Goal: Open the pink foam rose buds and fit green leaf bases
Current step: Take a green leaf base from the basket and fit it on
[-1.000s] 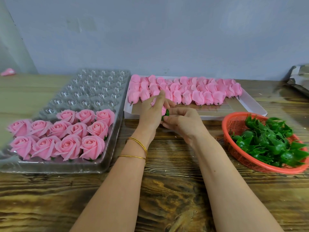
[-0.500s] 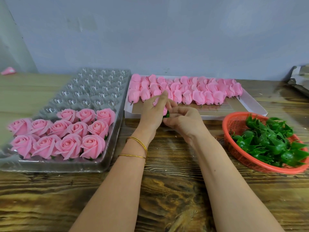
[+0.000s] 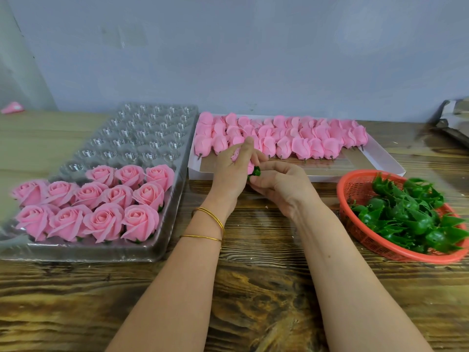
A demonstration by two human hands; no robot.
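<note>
Wooden table [image 3: 253, 288] is carrying a clear plastic tray [image 3: 101, 252] on the left, with a white box [image 3: 327, 178] sitting just beside it and a red basket [image 3: 355, 185] sitting right. A pink scrap [image 3: 12, 107] is lying far back-left.

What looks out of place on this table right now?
One pink piece lies alone at the far left, well away from the white tray of buds. Otherwise nothing stands out.

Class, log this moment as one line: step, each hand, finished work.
step: fitting green leaf base to pink bud | left hand: grips bud | right hand: pinches base | finished roses: near rows of clear tray
</note>
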